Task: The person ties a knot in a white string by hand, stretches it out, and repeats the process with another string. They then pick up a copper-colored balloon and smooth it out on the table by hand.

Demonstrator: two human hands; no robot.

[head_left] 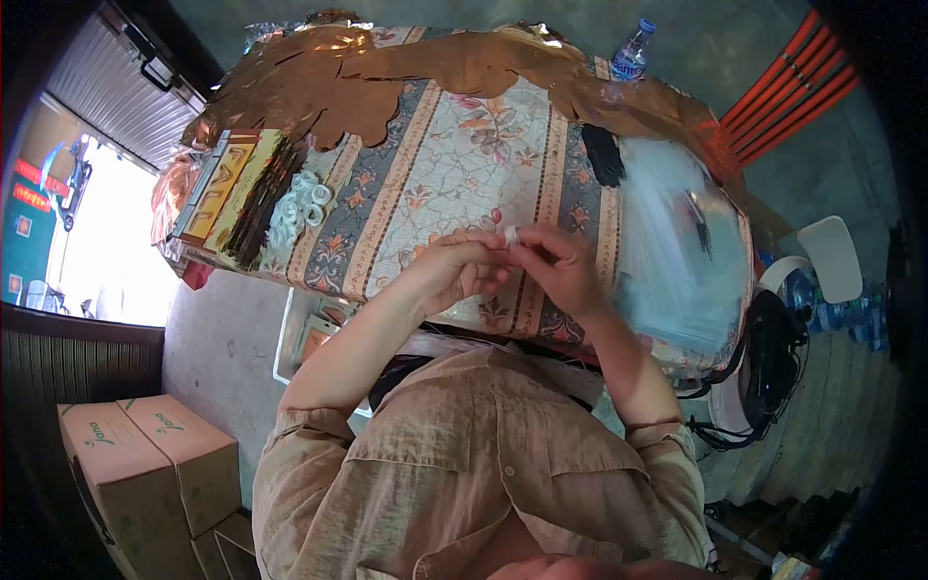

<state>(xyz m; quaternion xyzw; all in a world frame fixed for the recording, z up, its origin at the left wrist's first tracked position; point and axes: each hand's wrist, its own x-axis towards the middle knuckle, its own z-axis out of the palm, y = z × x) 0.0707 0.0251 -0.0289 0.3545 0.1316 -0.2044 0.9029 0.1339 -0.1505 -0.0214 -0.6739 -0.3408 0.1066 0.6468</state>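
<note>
Over the middle of the table, my left hand (459,266) and my right hand (563,268) meet at the fingertips. Between them is a small white rolled piece (511,235), partly covered by the fingers. My right thumb and forefinger pinch it from the right. The left fingers are closed against its other side, palm turned partly up. White artificial roses (296,208) lie in a heap to the left on the flowered tablecloth (440,164). At the right end sits a stack of thin, translucent bluish-white sheets (677,251).
Brown foil sheets (309,92) cover the far edge, with a water bottle (633,50) there. Patterned gold and yellow packs (237,188) stand at left, a black item (603,155) near the sheets. Cardboard boxes (145,445) are on the floor; a white stool (829,259) stands right.
</note>
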